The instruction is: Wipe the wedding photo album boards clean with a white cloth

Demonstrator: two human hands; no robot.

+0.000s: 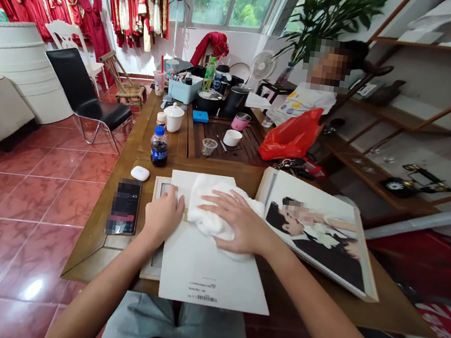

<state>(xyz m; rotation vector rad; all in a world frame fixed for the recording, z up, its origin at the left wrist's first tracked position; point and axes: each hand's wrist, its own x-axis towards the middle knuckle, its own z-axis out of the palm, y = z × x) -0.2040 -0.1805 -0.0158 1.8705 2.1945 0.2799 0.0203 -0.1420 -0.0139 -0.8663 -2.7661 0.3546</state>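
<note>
Pressing white cloth [219, 213] onto a white card [211, 270]
Right hand [241, 221] spread flat, left hand [163, 216] with fingers together, apparently pinching nothing; progress hard to tell.

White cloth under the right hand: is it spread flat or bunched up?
Bunched up. The white cloth forms a crumpled, creased wad beneath the right hand, rather than lying spread across the barcoded white sheet.

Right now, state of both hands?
Left hand: fingers on white barcoded sheet, can't tell if gripping.
Right hand: open, flat on white cloth.
</note>
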